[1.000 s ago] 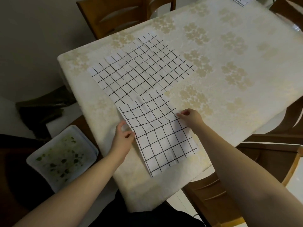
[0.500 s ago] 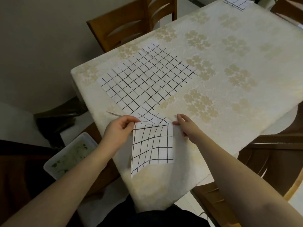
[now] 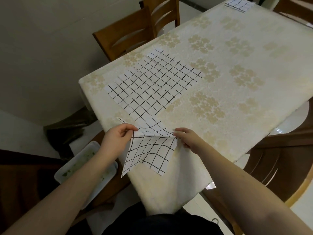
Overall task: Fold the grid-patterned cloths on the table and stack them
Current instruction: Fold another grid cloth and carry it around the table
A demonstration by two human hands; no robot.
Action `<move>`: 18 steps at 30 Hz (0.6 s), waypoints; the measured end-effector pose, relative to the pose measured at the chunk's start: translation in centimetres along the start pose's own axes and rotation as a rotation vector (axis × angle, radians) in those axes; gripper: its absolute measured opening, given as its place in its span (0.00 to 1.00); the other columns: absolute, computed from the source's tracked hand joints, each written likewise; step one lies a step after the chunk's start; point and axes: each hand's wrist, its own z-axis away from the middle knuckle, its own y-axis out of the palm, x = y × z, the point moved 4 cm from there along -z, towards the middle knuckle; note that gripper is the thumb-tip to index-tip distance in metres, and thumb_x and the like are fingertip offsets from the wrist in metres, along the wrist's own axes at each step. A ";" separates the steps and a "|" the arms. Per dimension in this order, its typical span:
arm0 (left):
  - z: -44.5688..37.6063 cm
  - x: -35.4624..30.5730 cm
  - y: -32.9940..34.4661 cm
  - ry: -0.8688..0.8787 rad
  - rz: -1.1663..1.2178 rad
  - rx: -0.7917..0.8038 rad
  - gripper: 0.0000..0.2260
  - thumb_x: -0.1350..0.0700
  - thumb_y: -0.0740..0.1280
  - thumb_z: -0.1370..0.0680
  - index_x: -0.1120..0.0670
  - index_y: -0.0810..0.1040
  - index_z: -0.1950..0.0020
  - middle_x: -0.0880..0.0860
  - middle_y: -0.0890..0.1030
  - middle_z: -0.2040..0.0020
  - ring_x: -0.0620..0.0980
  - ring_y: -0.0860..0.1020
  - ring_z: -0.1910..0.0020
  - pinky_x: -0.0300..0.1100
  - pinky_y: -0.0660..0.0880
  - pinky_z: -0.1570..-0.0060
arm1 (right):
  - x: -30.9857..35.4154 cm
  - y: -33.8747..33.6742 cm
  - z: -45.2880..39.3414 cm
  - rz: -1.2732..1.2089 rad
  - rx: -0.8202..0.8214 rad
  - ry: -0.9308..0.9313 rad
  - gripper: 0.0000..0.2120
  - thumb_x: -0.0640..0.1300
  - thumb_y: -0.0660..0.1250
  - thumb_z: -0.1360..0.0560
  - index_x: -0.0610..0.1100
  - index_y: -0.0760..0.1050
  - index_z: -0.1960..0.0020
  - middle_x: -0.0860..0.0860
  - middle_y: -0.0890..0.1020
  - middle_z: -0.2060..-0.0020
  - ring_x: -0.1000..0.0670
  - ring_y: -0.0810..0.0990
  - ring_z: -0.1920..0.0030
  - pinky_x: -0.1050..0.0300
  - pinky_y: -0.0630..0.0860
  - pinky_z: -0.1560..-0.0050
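Head view: left hand (image 3: pixel 116 139) and right hand (image 3: pixel 188 139) each pinch upper corner of small cloth (image 3: pixel 149 152), lifted at near counter (image 3: pixel 237 78) edge, touching large cloth (image 3: pixel 152 89). Advice: keep corners level, align edges before creasing. Further cloth (image 3: pixel 238 4) at far end.

The left hand (image 3: pixel 116 139) and right hand (image 3: pixel 188 139) each pinch an upper corner of a small grid-patterned cloth (image 3: pixel 150 151), its lower part hanging over the near edge of the table (image 3: pixel 237 92). A larger grid cloth (image 3: pixel 152 85) lies flat just beyond. Another folded cloth (image 3: pixel 238 5) sits at the far edge, and a wooden chair (image 3: pixel 128 33) stands on the left.
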 end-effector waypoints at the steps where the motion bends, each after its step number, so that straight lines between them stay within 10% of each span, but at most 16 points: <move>1: 0.1 0.8 0.0 -0.026 -0.017 -0.005 0.13 0.63 0.64 0.21 0.47 0.83 0.54 0.48 0.85 0.54 0.50 0.82 0.52 0.45 0.78 0.46 | -0.2 -0.1 0.2 -0.005 -0.011 0.000 0.15 0.46 0.70 0.26 0.47 0.78 0.39 0.49 0.78 0.60 0.52 0.66 0.72 0.61 0.62 0.73; 6: 0.8 5.3 0.0 -0.248 0.080 -0.050 0.11 0.63 0.63 0.20 0.51 0.83 0.53 0.55 0.83 0.50 0.55 0.81 0.48 0.50 0.78 0.43 | -0.8 -0.1 1.6 -0.126 -0.068 -0.026 0.11 0.42 0.66 0.23 0.46 0.80 0.42 0.50 0.77 0.62 0.51 0.73 0.62 0.62 0.71 0.61; 10: 1.0 6.8 -0.1 -0.352 0.210 -0.080 0.08 0.59 0.64 0.20 0.49 0.83 0.52 0.54 0.82 0.46 0.55 0.80 0.45 0.48 0.77 0.42 | -0.8 1.0 2.5 -0.234 -0.002 -0.062 0.15 0.54 0.67 0.24 0.49 0.79 0.41 0.49 0.82 0.44 0.47 0.79 0.43 0.52 0.75 0.37; 18: 0.4 5.6 -1.3 -0.145 0.198 0.059 0.15 0.61 0.72 0.25 0.46 0.77 0.43 0.49 0.85 0.52 0.44 0.83 0.53 0.36 0.78 0.54 | 0.6 1.8 5.2 -0.236 -0.023 -0.189 0.19 0.43 0.73 0.27 0.50 0.77 0.37 0.45 0.83 0.57 0.49 0.83 0.54 0.55 0.78 0.44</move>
